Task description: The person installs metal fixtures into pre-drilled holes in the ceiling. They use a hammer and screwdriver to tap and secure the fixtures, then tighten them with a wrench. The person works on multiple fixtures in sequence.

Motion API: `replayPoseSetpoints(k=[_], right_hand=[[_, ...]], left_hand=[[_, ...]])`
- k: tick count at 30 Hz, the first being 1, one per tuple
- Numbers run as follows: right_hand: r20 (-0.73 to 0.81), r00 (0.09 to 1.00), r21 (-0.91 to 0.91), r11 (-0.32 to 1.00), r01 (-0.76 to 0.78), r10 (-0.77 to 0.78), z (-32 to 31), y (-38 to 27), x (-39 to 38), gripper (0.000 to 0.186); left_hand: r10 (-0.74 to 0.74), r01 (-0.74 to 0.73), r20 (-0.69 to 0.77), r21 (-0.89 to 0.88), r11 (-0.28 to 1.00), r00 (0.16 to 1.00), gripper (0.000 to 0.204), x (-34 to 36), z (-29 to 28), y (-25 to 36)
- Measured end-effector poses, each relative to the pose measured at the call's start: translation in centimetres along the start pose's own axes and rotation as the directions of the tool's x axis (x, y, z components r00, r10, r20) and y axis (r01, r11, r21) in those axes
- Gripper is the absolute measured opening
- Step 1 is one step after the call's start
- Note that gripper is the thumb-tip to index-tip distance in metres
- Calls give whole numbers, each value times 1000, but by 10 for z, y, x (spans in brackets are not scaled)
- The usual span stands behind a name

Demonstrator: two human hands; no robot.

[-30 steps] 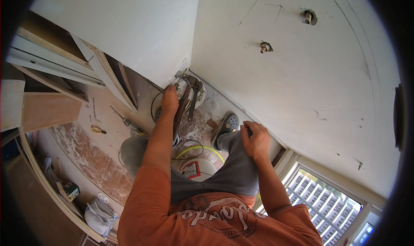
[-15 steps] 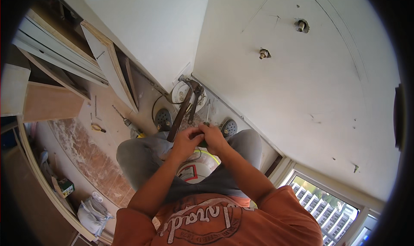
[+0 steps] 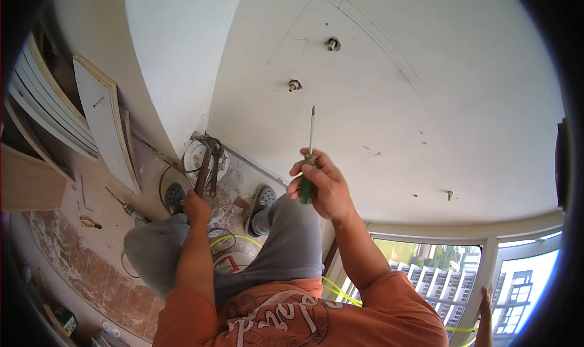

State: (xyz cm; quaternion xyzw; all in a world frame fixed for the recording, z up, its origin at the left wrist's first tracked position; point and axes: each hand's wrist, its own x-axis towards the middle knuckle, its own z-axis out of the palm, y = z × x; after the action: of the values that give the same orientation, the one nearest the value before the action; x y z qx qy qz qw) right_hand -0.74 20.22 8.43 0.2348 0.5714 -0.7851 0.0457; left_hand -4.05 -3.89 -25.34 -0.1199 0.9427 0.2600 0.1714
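Observation:
My right hand (image 3: pixel 326 185) is raised in front of the white wall. It holds a screwdriver (image 3: pixel 312 134) by its green handle, with the metal shaft pointing up. My left hand (image 3: pixel 198 208) is low, beside my left knee, closed at the lower end of a long brown tool handle (image 3: pixel 201 179); its fingers are partly hidden. That handle leans against a white bucket (image 3: pixel 193 155), next to a rusty plier-like tool (image 3: pixel 215 173). Above the screwdriver tip, two pipe fittings (image 3: pixel 294 86) (image 3: pixel 332 44) stick out of the wall.
A drill (image 3: pixel 135 213) and yellow-handled pliers (image 3: pixel 90 223) lie on the dusty floor at left. Cut boards (image 3: pixel 109 122) lean behind them. Between my legs stands a white bucket (image 3: pixel 243 255) with a yellow-green cord. Near the window (image 3: pixel 426 268) at right another forearm (image 3: pixel 485 316) shows, possibly a reflection.
My hands, together over my lap before, are now apart. The right has risen toward the wall with the screwdriver; the left has gone to the brown handle. The view has shifted right.

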Motion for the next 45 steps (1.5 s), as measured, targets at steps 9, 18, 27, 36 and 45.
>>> replayPoseSetpoints(k=[9, 18, 27, 36, 45], right_hand=[[-34, 928, -366, 868, 335, -372, 40, -77, 7, 39], [-95, 914, -291, 889, 354, -395, 57, -89, 28, 29], [-54, 891, -96, 891, 444, -450, 49, -75, 41, 29], [-66, 899, -22, 901, 433, -433, 71, -75, 45, 26], [60, 947, 75, 948, 310, -315, 57, -98, 41, 23]], left_hand=[[149, -35, 301, -353, 935, 942, 36, -31, -31, 52], [555, -371, 37, -707, 602, 831, 30, -69, -94, 116], [600, -426, -144, -831, 359, 787, 29, -69, -137, 134], [676, -521, -271, -831, 195, 685, 23, -68, -132, 136], [723, -723, -472, -689, 55, 505, 22, -86, -157, 143]])
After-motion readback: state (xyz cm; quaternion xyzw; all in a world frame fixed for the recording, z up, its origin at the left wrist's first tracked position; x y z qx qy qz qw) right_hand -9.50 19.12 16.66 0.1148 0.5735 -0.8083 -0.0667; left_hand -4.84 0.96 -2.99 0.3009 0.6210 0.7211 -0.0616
